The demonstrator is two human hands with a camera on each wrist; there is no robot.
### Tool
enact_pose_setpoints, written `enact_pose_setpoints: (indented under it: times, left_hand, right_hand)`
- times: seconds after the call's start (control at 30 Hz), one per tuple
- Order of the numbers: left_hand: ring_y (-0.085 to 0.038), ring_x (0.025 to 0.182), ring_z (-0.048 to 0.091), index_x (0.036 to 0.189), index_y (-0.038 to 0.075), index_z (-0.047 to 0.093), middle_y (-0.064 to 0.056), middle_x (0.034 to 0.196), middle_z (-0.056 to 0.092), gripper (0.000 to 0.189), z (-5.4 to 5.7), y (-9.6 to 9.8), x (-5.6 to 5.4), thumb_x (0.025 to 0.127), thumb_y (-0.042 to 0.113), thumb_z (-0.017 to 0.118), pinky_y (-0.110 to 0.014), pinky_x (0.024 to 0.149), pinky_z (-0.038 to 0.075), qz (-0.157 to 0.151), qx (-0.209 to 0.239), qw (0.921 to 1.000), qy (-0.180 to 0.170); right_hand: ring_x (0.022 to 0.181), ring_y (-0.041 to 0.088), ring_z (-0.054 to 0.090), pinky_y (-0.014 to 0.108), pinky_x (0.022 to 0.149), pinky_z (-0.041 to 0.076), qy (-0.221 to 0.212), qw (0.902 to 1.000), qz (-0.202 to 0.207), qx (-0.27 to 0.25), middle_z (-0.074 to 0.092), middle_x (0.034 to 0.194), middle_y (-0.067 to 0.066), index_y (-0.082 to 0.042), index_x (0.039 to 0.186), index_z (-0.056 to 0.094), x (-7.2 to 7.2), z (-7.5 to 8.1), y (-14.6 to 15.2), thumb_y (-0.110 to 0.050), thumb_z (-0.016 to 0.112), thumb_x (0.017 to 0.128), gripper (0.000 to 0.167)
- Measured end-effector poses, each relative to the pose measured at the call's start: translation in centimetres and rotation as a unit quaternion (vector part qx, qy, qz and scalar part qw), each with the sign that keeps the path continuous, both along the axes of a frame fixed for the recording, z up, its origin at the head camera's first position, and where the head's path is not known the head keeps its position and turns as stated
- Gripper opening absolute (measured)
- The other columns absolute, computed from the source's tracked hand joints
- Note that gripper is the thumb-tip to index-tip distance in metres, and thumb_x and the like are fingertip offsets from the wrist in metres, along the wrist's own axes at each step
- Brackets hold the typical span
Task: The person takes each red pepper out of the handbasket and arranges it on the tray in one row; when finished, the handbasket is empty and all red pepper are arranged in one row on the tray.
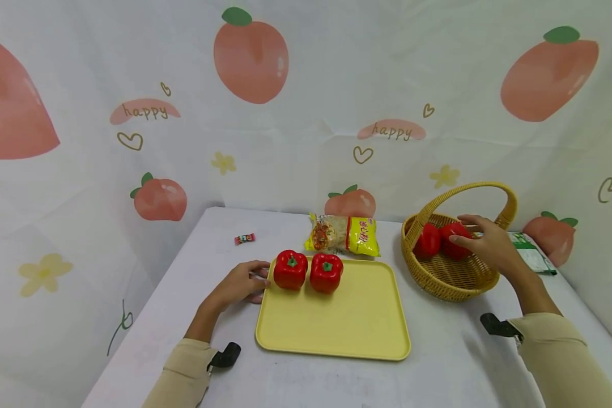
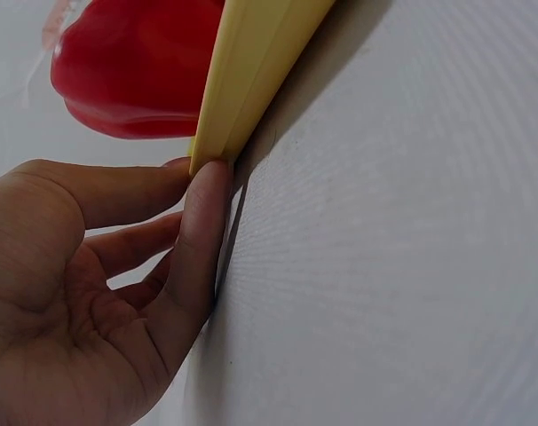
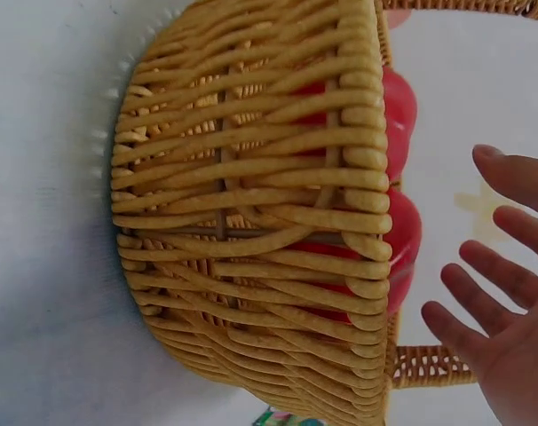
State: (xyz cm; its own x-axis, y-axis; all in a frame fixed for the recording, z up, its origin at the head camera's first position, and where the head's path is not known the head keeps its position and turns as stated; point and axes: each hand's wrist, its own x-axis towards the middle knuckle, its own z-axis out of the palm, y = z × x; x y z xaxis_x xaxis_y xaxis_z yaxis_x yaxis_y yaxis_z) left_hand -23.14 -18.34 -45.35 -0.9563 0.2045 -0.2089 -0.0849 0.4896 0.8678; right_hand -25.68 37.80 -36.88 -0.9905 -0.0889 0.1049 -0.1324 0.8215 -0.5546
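Note:
My left hand (image 1: 239,283) pinches the left rim of a yellow tray (image 1: 336,328); in the left wrist view, the thumb and a finger (image 2: 202,213) meet its edge. Two red bell peppers, one at the left (image 1: 290,270) and one beside it (image 1: 326,273), stand at the tray's far left. Over the wicker basket (image 1: 451,292), my right hand (image 1: 489,243) has its fingers spread and holds nothing. Inside lie two more red peppers, a left one (image 1: 427,241) and a right one (image 1: 453,251) nearest that hand. The right wrist view shows a gap between fingers and peppers.
Behind the tray lies a yellow food packet (image 1: 343,234). A small red candy (image 1: 245,239) sits at the back left of the white table (image 1: 306,379). A green and white packet (image 1: 532,253) lies right of the basket, whose handle (image 1: 469,186) arches high. A printed cloth hangs behind.

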Motion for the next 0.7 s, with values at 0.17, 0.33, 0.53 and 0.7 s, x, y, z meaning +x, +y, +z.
enact_pose_setpoints:
  times: [0.17,0.33,0.53,0.7]
  left_hand:
    - [-0.023,0.101,0.065,0.148,0.003,0.058,-0.013,0.127,0.065,0.054,0.0,0.0,-0.1,0.096,0.013,0.072,-0.033,0.071,0.066,0.0,0.0,1.0,-0.001]
    - [-0.022,0.101,0.065,0.148,0.003,0.059,-0.013,0.127,0.065,0.054,0.0,0.0,-0.1,0.096,0.013,0.072,-0.033,0.07,0.066,-0.001,0.0,1.0,0.001]
    - [-0.022,0.1,0.065,0.149,0.004,0.058,-0.013,0.128,0.065,0.056,0.0,0.0,0.0,0.096,0.014,0.073,-0.032,0.071,0.066,0.001,0.002,1.0,-0.003]
    - [-0.022,0.099,0.065,0.149,0.003,0.058,-0.014,0.128,0.064,0.055,0.1,0.0,0.0,0.096,0.013,0.072,-0.033,0.071,0.066,-0.001,0.011,0.9999,-0.004]
  right_hand:
    - [0.139,0.061,0.041,0.078,0.104,0.044,-0.029,0.9996,-0.002,0.0,0.043,0.154,0.039,0.004,0.157,0.04,-0.6,0.2,0.2,-0.042,0.065,0.104,0.074]
    - [0.141,0.063,0.038,0.077,0.107,0.043,-0.062,0.9981,-0.005,0.002,0.039,0.155,0.043,0.004,0.158,0.037,-1.3,0.3,0.2,-0.042,0.065,0.104,0.077]
    - [0.141,0.063,0.036,0.077,0.111,0.038,-0.078,0.9969,0.008,0.001,0.039,0.154,0.043,0.006,0.158,0.036,-2.1,0.0,0.1,-0.041,0.066,0.104,0.078]
    - [0.141,0.061,0.037,0.077,0.113,0.037,-0.078,0.9968,0.012,0.014,0.04,0.153,0.042,0.008,0.158,0.035,-2.6,-0.1,0.0,-0.039,0.066,0.104,0.078]
